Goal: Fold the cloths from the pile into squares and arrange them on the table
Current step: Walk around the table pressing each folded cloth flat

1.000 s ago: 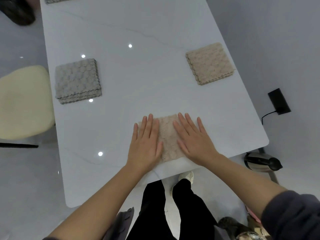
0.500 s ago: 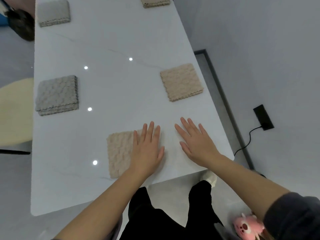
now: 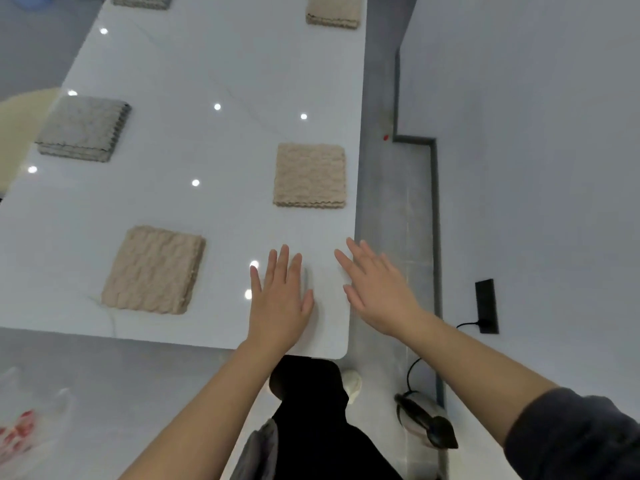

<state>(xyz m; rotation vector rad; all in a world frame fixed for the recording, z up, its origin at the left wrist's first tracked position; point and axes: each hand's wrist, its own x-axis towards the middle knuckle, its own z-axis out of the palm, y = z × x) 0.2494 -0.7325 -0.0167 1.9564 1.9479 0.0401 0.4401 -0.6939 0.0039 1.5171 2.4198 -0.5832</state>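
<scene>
A beige cloth (image 3: 154, 270) lies folded into a thick square near the front edge of the desk (image 3: 207, 64), left of both hands. Its surface is nubbly and quilted-looking, with soft bumps across the top and stacked layers showing along its right side. A second beige square (image 3: 310, 174) sits farther back near the desk's right edge, the same plush weave, its front edge wavy where the layers stack. A grey square (image 3: 83, 128) of the same bumpy fabric rests at the left side, scalloped layers visible along its right and front edges. Two more folded squares, one grey (image 3: 142, 0) and one beige (image 3: 333, 13), lie at the far end, cut off by the top of the view.

The left hand (image 3: 280, 299) is flat and palm down on the bare desk just right of the near beige cloth, fingers extended and slightly spread, holding nothing. The right hand (image 3: 377, 289) hovers beside it over the desk's right edge, fingers likewise extended and spread, empty.

The desk is white, smooth and glossy, with faint veins, rounded corners and round light reflections. A pale cushioned seat (image 3: 15, 133) shows at the left; a black socket (image 3: 486, 306) with a cord sits on the wall.
</scene>
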